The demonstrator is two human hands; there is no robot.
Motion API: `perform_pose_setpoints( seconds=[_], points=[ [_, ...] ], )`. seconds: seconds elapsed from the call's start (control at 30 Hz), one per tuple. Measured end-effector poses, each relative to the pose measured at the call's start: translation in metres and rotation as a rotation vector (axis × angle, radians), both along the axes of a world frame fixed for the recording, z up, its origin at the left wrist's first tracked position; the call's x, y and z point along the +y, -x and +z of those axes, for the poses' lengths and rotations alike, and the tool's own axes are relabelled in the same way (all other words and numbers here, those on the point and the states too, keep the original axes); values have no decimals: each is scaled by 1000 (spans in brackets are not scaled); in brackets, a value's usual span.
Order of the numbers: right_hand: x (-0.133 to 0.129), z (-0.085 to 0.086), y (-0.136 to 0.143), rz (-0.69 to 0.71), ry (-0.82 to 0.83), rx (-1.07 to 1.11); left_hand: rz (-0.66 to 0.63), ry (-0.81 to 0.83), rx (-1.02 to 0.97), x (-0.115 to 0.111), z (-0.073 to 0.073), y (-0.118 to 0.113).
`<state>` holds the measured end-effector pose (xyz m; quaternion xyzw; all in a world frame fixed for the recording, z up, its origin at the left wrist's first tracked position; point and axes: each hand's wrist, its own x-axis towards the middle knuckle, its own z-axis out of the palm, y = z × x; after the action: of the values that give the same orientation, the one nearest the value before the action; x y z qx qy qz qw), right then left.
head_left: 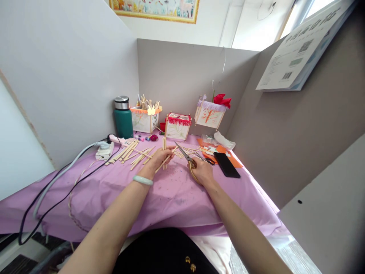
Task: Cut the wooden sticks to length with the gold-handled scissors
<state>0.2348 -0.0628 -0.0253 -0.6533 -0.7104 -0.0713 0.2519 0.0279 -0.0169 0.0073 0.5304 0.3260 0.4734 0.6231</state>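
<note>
Head: L grip (160, 158) fwd, rnd sticks (164, 143)

left fingers (168, 153): pinched together | right fingers (197, 163): curled | forearms (119, 209): extended forward, converging

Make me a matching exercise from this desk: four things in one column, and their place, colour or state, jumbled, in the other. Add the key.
Things
1. Scissors
2. Bottle
3. Phone
4. Bangle

Descriptions
A. Black, lying flat on the right side of the table
B. Pale green, round the wrist of the left hand
C. Held in the right hand
D. Dark teal, standing upright

Right pairs: 1-C, 2-D, 3-A, 4-B
</note>
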Motion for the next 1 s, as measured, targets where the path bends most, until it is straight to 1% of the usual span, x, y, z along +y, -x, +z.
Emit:
perform_pose_setpoints(
  seconds=[0.27,0.5,0.7,0.8,1.0],
  points=[
    [0,0,0,1,11,3,22,-63,0,4,-8,1],
    [1,-2,-1,47,-35,47,89,-55,-4,1,-5,0],
    [2,-3,-2,48,-38,30,36,-87,-6,2,-5,1],
    [1,-2,-2,73,-30,27,5,-106,-1,4,-6,1],
    [-3,2,0,89,-13,8,0,-127,18,4,-7,2]
  ],
)
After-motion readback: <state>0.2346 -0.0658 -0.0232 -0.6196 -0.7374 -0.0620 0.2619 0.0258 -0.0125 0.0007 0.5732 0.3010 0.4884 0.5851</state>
